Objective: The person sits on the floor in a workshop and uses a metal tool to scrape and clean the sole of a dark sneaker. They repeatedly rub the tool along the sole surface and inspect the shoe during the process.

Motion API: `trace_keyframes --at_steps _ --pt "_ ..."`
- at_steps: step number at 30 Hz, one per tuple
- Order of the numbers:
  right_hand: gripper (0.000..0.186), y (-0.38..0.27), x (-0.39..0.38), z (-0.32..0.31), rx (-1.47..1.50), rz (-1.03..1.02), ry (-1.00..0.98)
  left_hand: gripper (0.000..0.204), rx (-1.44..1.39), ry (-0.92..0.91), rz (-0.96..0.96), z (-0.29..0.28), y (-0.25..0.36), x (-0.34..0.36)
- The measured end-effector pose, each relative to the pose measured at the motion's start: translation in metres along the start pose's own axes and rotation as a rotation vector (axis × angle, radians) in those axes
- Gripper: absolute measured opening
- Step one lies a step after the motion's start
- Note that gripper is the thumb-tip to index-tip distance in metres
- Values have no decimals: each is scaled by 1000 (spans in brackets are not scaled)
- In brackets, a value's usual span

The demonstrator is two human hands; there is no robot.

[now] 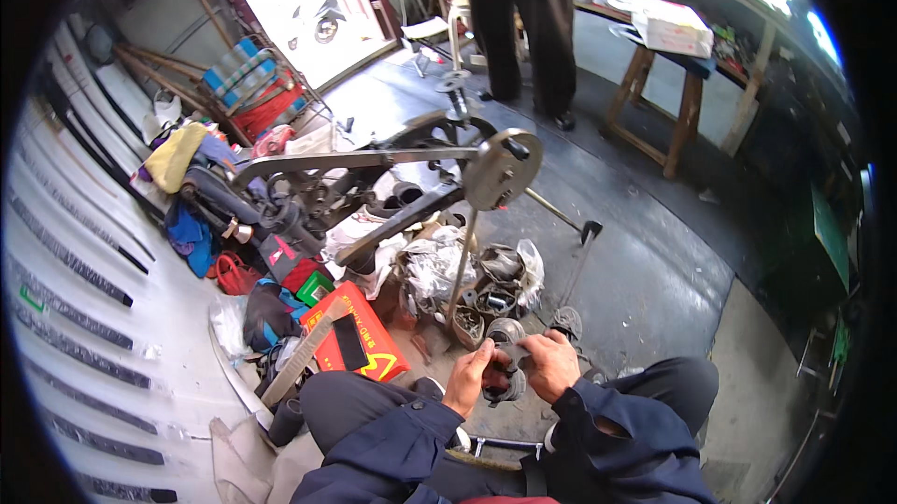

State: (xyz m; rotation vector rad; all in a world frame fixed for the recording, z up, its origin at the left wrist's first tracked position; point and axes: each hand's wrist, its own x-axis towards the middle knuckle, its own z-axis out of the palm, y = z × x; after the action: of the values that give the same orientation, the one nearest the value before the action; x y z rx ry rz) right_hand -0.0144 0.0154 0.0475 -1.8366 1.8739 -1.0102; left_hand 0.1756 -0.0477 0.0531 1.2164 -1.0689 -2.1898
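Observation:
My left hand (467, 376) and my right hand (550, 366) meet in front of my lap, between my bent knees. Both have their fingers closed on a small dark grey piece (509, 353), thin and flat-looking; its exact kind is not clear. Directly under it sits a dark rounded thing (505, 386), partly covered by the fingers and too blurred to name. Just beyond my hands, open containers (467, 325) hold small metal bits, and a dark spool-like item (495, 300) lies among them.
A metal hand-cranked machine with a round wheel (503, 170) stands ahead. Left of my hands lie a red box (360, 336), plastic bags (434, 266) and piled bags and cloths. Another person in dark trousers (521, 23) stands beyond, near a wooden stool (687, 116) bearing a white box.

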Motion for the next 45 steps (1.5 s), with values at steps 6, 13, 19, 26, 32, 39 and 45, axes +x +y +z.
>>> trace_keyframes --at_steps 6,13,19,26,32,39,45 --pt "19 0 6 -7 978 604 -5 16 90 -10 258 1 -4 3" --pt "21 -20 2 -7 820 621 -320 35 196 -7 212 7 -4 1" --pt "20 -17 -2 -3 505 456 -277 34 242 -38 225 4 -13 5" --pt "20 -21 -2 -8 648 522 -153 25 778 28 652 3 -15 8" --pt "17 -24 1 -19 1083 637 -158 26 867 -63 800 -1 -15 16" --pt "24 -31 4 -23 1159 676 -121 29 333 -299 351 0 -7 10" --pt "46 -11 7 -30 1612 862 222 19 307 -242 387 0 -5 8"
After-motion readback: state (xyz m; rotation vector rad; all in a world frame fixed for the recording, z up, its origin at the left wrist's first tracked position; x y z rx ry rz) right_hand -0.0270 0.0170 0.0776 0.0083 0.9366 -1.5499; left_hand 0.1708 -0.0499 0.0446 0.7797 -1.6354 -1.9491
